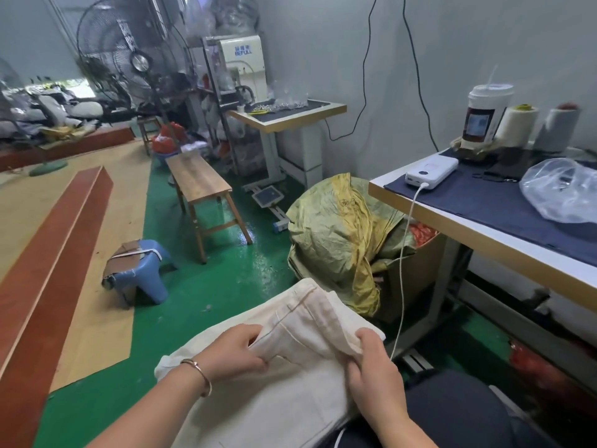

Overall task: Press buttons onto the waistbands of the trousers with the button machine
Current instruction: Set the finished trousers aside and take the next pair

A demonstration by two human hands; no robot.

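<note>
Cream trousers [290,321] lie across my lap at the bottom centre, waistband end pointing away from me. My left hand [235,350] grips a fold of the cloth near the waistband, fingers curled into it. My right hand [371,367] pinches the right edge of the waistband between thumb and fingers. A white button machine [240,64] stands far off at the back on its own small table [290,119], well out of reach of both hands.
A work table [484,234] with a dark cloth stands at my right, holding a power bank [431,171], a plastic bag [562,189], a cup and thread cones. A yellow-green sack [339,237] over a carton, a wooden bench [200,182], a blue stool [142,270] and a fan [129,59] stand around the green floor.
</note>
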